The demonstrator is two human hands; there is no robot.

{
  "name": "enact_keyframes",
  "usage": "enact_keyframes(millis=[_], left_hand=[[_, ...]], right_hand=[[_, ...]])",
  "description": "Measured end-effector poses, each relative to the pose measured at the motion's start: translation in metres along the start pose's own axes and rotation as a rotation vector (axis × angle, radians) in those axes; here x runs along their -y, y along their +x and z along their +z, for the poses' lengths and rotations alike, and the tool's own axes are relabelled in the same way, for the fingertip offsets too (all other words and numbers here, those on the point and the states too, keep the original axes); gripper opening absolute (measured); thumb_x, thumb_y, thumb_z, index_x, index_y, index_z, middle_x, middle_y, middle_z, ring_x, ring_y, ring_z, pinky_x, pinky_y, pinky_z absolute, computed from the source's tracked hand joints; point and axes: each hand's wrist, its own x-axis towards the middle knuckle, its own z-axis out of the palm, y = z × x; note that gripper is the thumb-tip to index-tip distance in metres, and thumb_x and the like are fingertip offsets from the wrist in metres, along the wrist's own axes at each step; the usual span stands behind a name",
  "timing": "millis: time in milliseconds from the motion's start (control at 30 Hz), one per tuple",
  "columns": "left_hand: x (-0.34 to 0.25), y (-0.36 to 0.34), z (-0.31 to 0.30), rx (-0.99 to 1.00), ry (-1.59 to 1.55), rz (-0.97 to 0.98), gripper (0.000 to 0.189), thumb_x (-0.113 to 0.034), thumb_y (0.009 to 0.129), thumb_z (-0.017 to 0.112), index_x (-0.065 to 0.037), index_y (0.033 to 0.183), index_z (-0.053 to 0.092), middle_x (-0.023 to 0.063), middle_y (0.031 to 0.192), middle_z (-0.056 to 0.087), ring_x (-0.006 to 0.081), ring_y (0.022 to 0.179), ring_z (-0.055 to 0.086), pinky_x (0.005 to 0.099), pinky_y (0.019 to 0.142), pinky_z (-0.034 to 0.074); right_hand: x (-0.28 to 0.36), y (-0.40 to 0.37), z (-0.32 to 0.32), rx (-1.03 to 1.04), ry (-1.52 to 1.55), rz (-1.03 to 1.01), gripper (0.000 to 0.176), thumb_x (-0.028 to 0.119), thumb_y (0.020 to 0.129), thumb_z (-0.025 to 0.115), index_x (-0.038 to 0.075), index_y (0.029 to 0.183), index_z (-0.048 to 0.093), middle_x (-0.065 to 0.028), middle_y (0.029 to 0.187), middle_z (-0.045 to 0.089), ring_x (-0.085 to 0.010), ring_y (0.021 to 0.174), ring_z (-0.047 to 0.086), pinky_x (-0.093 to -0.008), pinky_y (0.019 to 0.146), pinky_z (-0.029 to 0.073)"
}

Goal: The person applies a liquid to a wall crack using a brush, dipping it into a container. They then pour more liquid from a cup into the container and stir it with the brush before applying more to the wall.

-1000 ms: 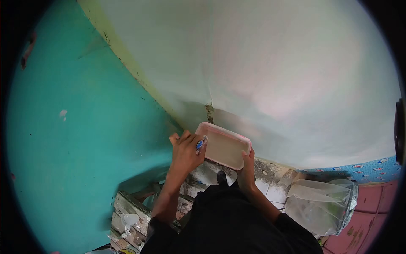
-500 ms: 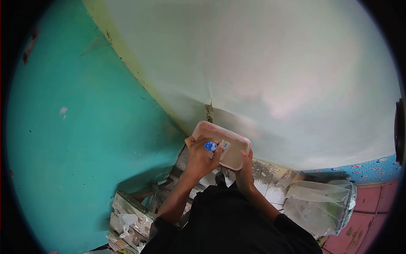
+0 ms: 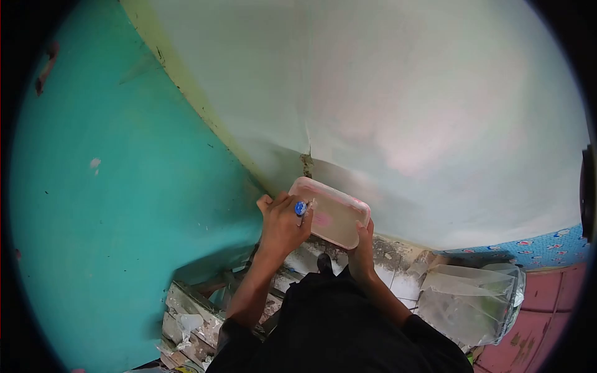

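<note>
A pink-rimmed rectangular plastic tray (image 3: 336,214) with pale paste in it is held up in front of the whitish wall (image 3: 404,105). My right hand (image 3: 362,247) grips the tray's near right edge from below. My left hand (image 3: 281,225) is closed around a small tool with a blue handle (image 3: 301,207), whose tip rests at the tray's left end. A pink patch shows through the paste in the middle of the tray.
A teal wall (image 3: 124,186) meets the whitish wall at a cracked corner seam (image 3: 307,165). Below are rubble and paste-smeared wooden pieces (image 3: 193,314), a clear plastic bag (image 3: 469,298) at the right, and a pink floor (image 3: 547,311) with blue patterned trim.
My left hand with the blue-handled tool has drawn back from the middle of the tray to its left end. A pink patch now shows in the paste. The right hand stays put.
</note>
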Motion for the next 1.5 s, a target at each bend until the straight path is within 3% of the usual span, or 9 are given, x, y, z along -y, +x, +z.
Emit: enact_keyframes(millis=[233,433,633,833,933,1033,1233,1333,1500], left_hand=[[0.004,0.016,-0.008,-0.083,0.176,0.070,0.007,-0.015,0.086,0.073,-0.011,0.086,0.067,0.0016,0.080,0.066,0.0221,0.080,0.059,0.0467,0.086,0.031],[-0.025,0.020,0.019,-0.064,0.006,0.113,0.010,-0.015,0.084,0.072,-0.011,0.091,0.066,0.0030,0.085,0.069,0.0221,0.088,0.064,0.0458,0.085,0.034],[-0.053,0.032,0.027,-0.069,-0.236,-0.004,0.009,-0.016,0.083,0.076,-0.009,0.083,0.069,0.0054,0.082,0.070,0.0249,0.084,0.067,0.0451,0.085,0.034],[-0.045,0.037,0.030,-0.140,-0.139,-0.061,0.007,-0.013,0.083,0.076,-0.007,0.083,0.072,0.0075,0.083,0.072,0.0266,0.076,0.065,0.0443,0.086,0.033],[-0.051,0.038,0.014,-0.224,-0.051,-0.181,0.008,-0.014,0.085,0.075,-0.006,0.086,0.073,0.0078,0.082,0.073,0.0267,0.074,0.064,0.0431,0.089,0.033],[-0.069,0.037,0.011,-0.196,-0.174,-0.480,0.011,-0.016,0.089,0.074,-0.005,0.090,0.074,0.0070,0.079,0.073,0.0259,0.074,0.064,0.0419,0.092,0.033],[-0.091,0.018,0.039,-0.258,-0.490,-0.740,0.014,-0.019,0.092,0.074,-0.006,0.095,0.075,0.0049,0.074,0.074,0.0227,0.076,0.066,0.0389,0.094,0.033],[-0.098,0.011,0.043,-0.200,-0.486,-0.764,0.015,-0.019,0.091,0.075,-0.006,0.096,0.074,0.0056,0.079,0.074,0.0224,0.078,0.067,0.0393,0.092,0.034],[-0.095,0.019,0.030,-0.061,-0.317,-0.372,0.016,-0.018,0.088,0.078,-0.005,0.095,0.073,0.0089,0.089,0.075,0.0255,0.079,0.068,0.0406,0.088,0.035]], right_hand=[[0.010,0.000,0.003,0.016,0.019,0.004,0.058,0.036,0.106,0.046,0.011,0.155,0.026,-0.0115,0.146,0.043,-0.0248,0.134,0.049,-0.0436,0.106,0.049],[0.015,0.008,-0.012,0.072,-0.030,0.010,0.060,0.033,0.107,0.048,0.012,0.157,0.021,-0.0149,0.148,0.040,-0.0255,0.135,0.047,-0.0421,0.105,0.049],[0.027,0.017,-0.019,0.047,-0.058,0.038,0.061,0.032,0.107,0.048,0.012,0.158,0.022,-0.0150,0.147,0.041,-0.0257,0.134,0.047,-0.0408,0.105,0.048],[0.046,0.023,-0.027,0.073,-0.047,0.034,0.062,0.029,0.106,0.049,0.013,0.159,0.022,-0.0153,0.151,0.040,-0.0263,0.137,0.046,-0.0400,0.108,0.045],[0.047,0.029,-0.039,0.108,-0.070,0.014,0.061,0.027,0.106,0.048,0.013,0.159,0.021,-0.0150,0.152,0.039,-0.0260,0.138,0.045,-0.0408,0.108,0.045],[0.049,0.032,-0.038,0.124,-0.039,-0.007,0.061,0.026,0.107,0.047,0.015,0.160,0.019,-0.0147,0.152,0.040,-0.0250,0.137,0.046,-0.0392,0.105,0.048],[0.070,0.025,-0.035,0.138,-0.042,0.075,0.063,0.028,0.109,0.047,0.018,0.162,0.014,-0.0140,0.152,0.039,-0.0228,0.137,0.046,-0.0354,0.101,0.052],[0.067,0.030,-0.044,0.178,-0.071,0.064,0.062,0.028,0.109,0.046,0.017,0.162,0.014,-0.0133,0.152,0.039,-0.0223,0.138,0.046,-0.0365,0.103,0.051],[0.076,0.037,-0.050,0.214,-0.032,0.086,0.056,0.031,0.110,0.039,0.015,0.160,0.019,-0.0118,0.152,0.039,-0.0240,0.138,0.047,-0.0390,0.108,0.049]])
